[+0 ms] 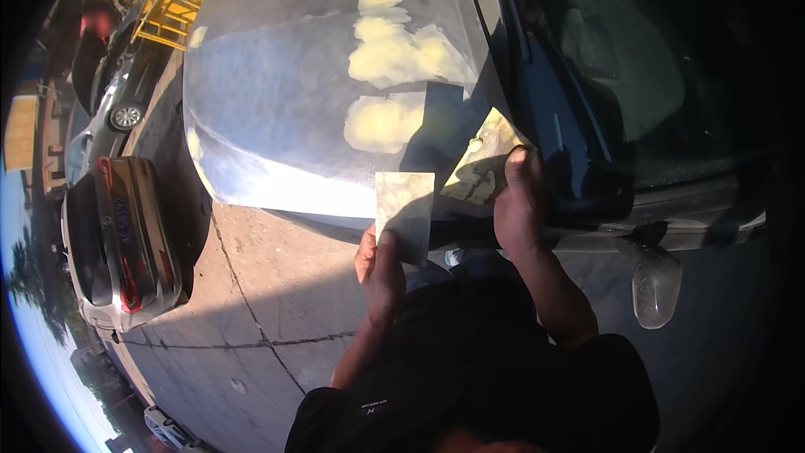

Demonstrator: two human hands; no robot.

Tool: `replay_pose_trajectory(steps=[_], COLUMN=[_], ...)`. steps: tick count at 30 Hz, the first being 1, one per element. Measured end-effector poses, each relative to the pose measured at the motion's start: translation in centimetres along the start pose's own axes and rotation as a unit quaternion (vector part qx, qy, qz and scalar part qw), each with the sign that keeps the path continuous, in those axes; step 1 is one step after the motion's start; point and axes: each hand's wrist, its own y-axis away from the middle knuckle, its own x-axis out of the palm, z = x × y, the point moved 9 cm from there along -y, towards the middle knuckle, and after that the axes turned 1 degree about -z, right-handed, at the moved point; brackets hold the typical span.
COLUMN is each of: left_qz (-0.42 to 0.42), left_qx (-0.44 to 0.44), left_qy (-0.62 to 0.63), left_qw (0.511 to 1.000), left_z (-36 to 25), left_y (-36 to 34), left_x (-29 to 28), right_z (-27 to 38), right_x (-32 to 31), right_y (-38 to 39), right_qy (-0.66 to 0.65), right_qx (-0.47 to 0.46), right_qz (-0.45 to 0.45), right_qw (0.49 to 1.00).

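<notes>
My left hand (383,275) is closed on the lower end of a pale, flat rectangular putty spreader (406,201), thumb on its face; the spreader stands upright near the car's edge. My right hand (520,205) grips a flat plate (482,166) smeared with yellow putty, its thumb over the right edge. Both are held above the near side of a car hood (277,75) sanded to dull grey. Several yellow putty patches (407,52) run across the hood in a line, the nearest patch (381,126) just beyond the spreader. Whether the spreader touches the hood, I cannot tell.
The windshield (620,42) and a side mirror (656,285) lie to the right. At left stand a parked car (126,243) and a grey car (126,109). Yellow metal steps (172,13) stand beyond the hood. Concrete paving (260,285) with joints lies below.
</notes>
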Motion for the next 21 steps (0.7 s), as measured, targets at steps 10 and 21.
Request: replay_pose_trajectory(steps=[10,21], left_qz=[0.070,-0.086], left_qx=[-0.003,-0.009], left_qy=[0.196,0.169], left_qw=[0.978,0.982], left_z=[-1.2,1.7], left_y=[-2.5,-0.1], left_x=[2.2,-5.0], right_z=[-1.7,-5.1], right_x=[5.8,6.7], right_y=[0.6,-25.2], right_qy=[0.233,0.580], right_qx=[-0.031,-0.431], right_qz=[0.320,0.270], right_qw=[0.918,0.636])
